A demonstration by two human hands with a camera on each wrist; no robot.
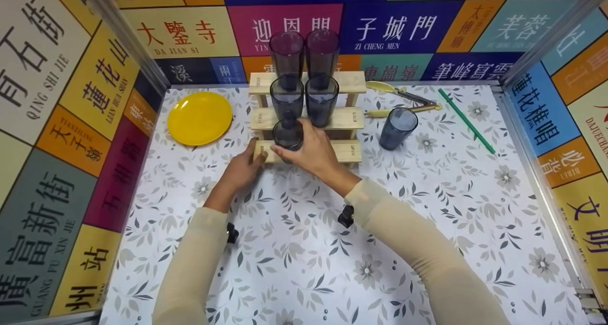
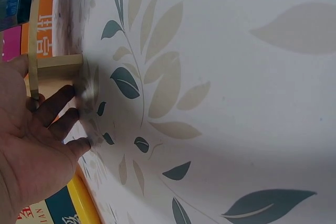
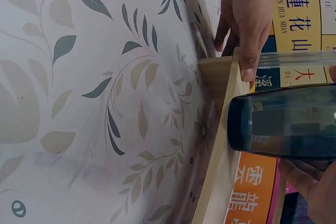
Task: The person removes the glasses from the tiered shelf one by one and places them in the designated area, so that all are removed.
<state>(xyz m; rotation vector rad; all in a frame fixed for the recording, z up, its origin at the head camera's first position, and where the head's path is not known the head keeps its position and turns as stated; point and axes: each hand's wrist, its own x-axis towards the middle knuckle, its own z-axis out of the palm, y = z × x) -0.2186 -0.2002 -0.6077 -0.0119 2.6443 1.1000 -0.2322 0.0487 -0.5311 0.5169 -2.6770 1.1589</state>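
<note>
My right hand (image 1: 317, 150) grips a dark blue-grey glass tumbler (image 1: 286, 137) at the left part of the lowest step of a three-tier wooden rack (image 1: 327, 152). In the right wrist view the tumbler (image 3: 283, 124) stands upright to the shelf, its base right at the board. My left hand (image 1: 240, 169) holds the left end of that lowest board, thumb on top and fingers lower down. Two tumblers (image 1: 322, 101) stand on the middle step behind. On the top step are two more, dark glasses (image 1: 286, 61) side by side.
A yellow plate (image 1: 199, 118) lies left of the rack. To the right stands another blue-grey tumbler (image 1: 398, 129) on the floral tabletop (image 1: 304, 249), close to yellow-tipped tongs (image 1: 380, 112). Farther right lies a green straw-like stick (image 1: 468, 121). Printed panels (image 1: 180, 33) wall the back and sides.
</note>
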